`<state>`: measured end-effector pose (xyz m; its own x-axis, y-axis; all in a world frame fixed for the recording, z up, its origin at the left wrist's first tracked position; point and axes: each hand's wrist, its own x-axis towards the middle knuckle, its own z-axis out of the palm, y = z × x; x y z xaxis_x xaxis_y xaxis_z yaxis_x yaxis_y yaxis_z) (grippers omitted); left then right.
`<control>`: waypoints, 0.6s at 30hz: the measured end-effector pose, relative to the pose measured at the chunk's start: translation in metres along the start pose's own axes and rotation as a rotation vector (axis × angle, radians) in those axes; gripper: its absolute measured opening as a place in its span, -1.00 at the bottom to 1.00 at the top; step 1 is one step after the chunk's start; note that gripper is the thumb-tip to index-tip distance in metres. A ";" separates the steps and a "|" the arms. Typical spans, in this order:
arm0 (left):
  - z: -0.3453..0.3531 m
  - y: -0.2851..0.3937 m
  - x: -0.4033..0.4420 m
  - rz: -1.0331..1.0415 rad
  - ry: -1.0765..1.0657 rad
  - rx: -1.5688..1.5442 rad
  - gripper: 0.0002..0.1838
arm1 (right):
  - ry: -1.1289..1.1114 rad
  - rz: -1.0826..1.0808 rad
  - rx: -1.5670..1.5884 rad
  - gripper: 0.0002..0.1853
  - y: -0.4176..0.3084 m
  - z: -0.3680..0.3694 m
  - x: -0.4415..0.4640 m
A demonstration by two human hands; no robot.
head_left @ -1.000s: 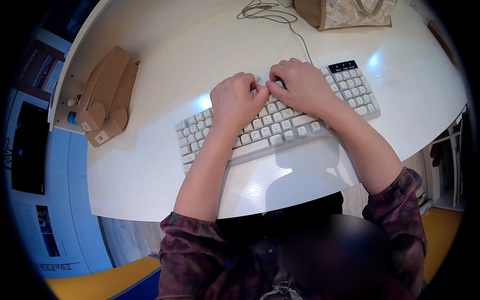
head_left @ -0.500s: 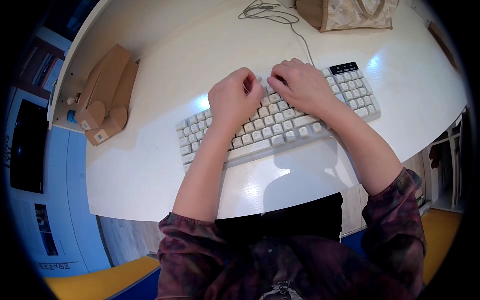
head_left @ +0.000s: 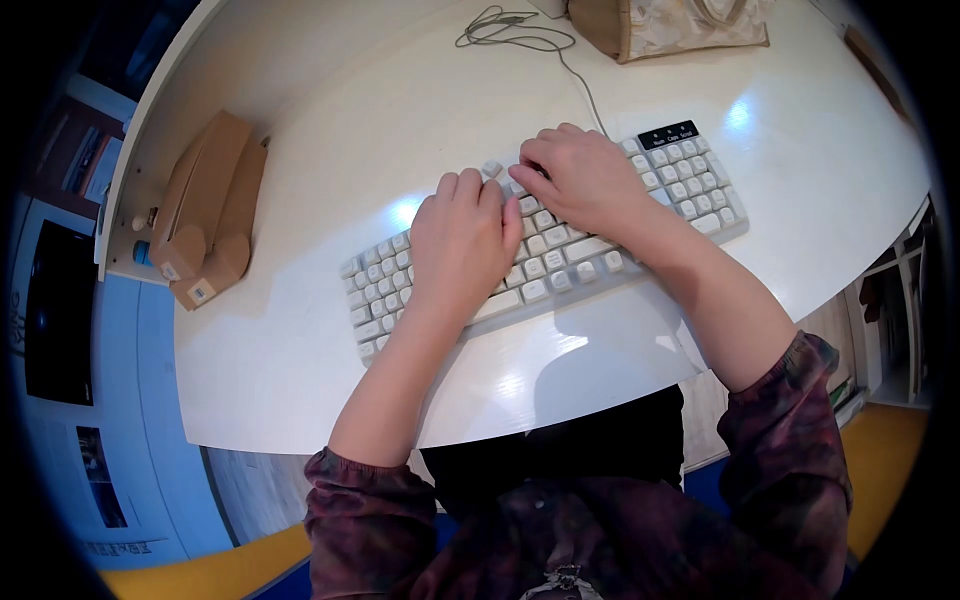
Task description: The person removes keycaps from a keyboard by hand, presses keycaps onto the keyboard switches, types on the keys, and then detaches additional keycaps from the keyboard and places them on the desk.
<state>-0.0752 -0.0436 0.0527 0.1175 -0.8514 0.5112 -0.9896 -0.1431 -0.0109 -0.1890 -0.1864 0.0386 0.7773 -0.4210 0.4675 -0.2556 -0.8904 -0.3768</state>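
Head camera view, nearest first: the person's dark patterned sleeves [head_left: 775, 430] were gathered at the forearms, short of the near edge of the pale worktop [head_left: 270, 370]. A white keyboard [head_left: 540, 270] lay at a slant across the worktop, its right end farther out than its left. The left hand [head_left: 462, 240] was palm down over the middle-left keys, its four fingers side by side and bent downward, the thumb lying along the near right side. Their tips were hidden, so whether they were clamped on anything could not be told. The right hand [head_left: 580, 180] rested over the upper middle keys, its fingers curled, with a dark gap between them and the thumb; any closure on an item could not be determined. One small pale keycap [head_left: 492, 168] sat at the keyboard's far edge, between the two hands. A black indicator panel [head_left: 667, 134] marked the keyboard's far right corner. To the left, well apart from the keyboard, a brown cardboard box [head_left: 212, 205] stood near the raised side panel [head_left: 140, 125]. Beyond the keyboard, a grey cable [head_left: 592, 95] ran to a loose coil, beside a beige patterned bag [head_left: 670, 28].
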 end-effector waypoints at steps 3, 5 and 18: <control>0.001 -0.003 -0.005 -0.006 0.015 -0.050 -0.84 | -0.005 0.009 -0.016 -0.67 -0.001 -0.002 -0.001; 0.002 -0.005 -0.007 -0.021 0.033 -0.118 -0.84 | 0.001 0.015 -0.018 -0.67 -0.001 -0.001 -0.001; 0.005 -0.017 -0.005 -0.275 -0.045 -0.611 -0.85 | -0.046 0.061 0.029 -0.67 -0.002 -0.006 0.001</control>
<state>-0.0583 -0.0399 0.0459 0.3621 -0.8469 0.3894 -0.7906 -0.0578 0.6096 -0.1913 -0.1858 0.0442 0.7863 -0.4657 0.4060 -0.2872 -0.8574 -0.4271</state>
